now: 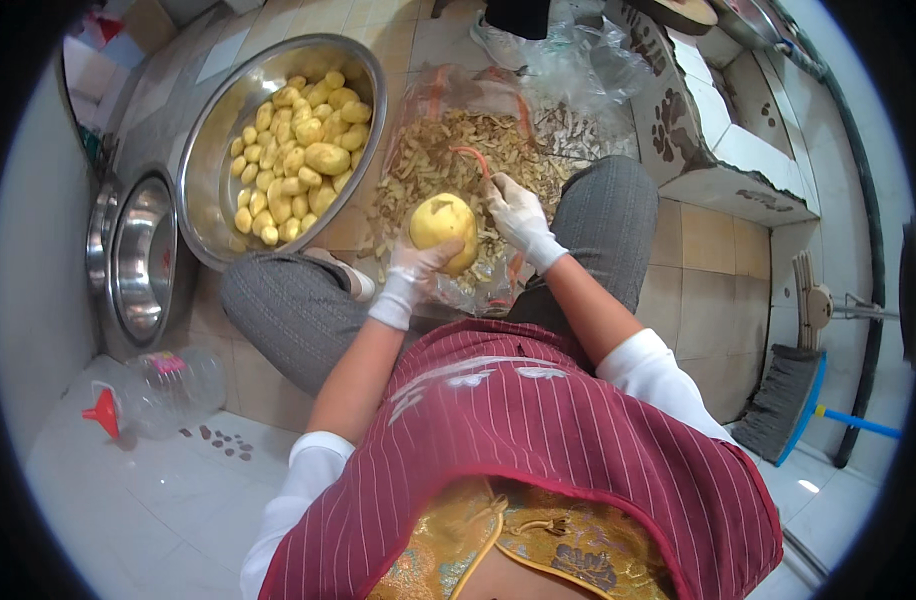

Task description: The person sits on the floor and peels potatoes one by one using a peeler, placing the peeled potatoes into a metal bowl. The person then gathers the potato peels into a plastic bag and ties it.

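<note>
My left hand (419,268), in a white glove, holds a large potato (444,223) from below. Most of its surface is bare yellow flesh, with a brownish patch near the top. To the right, my gloved right hand (516,213) grips a tool with a thin curved orange-red part (473,156), probably a peeler; its working end is hard to make out. The tool appears apart from the potato. Beneath both hands, a heap of potato peelings (458,135) is spread over a clear plastic sheet or bag (420,94) with orange stripes.
A wide metal basin (203,161) of peeled potatoes (300,157) stands at the left. Metal bowls (144,259) lean by the wall, near a large plastic bottle (177,386). Another person's shoe (497,43) is beyond the peelings. A broom (784,401) stands at right.
</note>
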A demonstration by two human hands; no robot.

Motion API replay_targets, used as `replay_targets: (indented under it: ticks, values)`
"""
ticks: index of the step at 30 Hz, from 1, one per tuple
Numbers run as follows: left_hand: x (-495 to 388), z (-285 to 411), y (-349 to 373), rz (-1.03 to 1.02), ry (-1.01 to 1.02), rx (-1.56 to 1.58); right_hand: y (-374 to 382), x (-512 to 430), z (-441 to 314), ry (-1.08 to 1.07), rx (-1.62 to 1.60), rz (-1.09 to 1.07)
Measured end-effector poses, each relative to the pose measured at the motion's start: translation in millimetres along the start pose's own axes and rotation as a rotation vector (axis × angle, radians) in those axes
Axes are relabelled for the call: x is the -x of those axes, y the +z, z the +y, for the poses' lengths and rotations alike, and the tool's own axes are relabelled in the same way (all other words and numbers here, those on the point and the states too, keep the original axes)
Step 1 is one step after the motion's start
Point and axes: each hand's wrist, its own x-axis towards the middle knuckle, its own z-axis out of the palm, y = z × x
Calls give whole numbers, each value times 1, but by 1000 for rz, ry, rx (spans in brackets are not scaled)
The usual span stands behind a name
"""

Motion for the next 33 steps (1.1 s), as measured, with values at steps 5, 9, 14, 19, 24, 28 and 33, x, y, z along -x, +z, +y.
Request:
replay_targets:
  ticks: [5, 9, 14, 19, 24, 28, 33]
  values:
    - [-2, 13, -2, 51, 108, -134, -36, 53, -74, -246, 293, -190]
    - [-7, 7, -6, 42, 173, -232, -36, 55, -87, -313, 503, -266]
    - [-12, 4, -13, 78, 16, 9, -14, 25, -64, -267, 510, -243]
    - [-1, 11, -15, 111, -90, -68, -17, -4, -58, -54, 655, -273]
    - [-8, 8, -24, 113, 32, -140, -29, 27, -92, -74, 558, -326]
    - [-11, 4, -25, 198, 75, -303, -25, 39, -105, -154, 637, -353]
    - [2, 10, -19, -38, 17, -90, -20, -14, -41, 143, 676, -347]
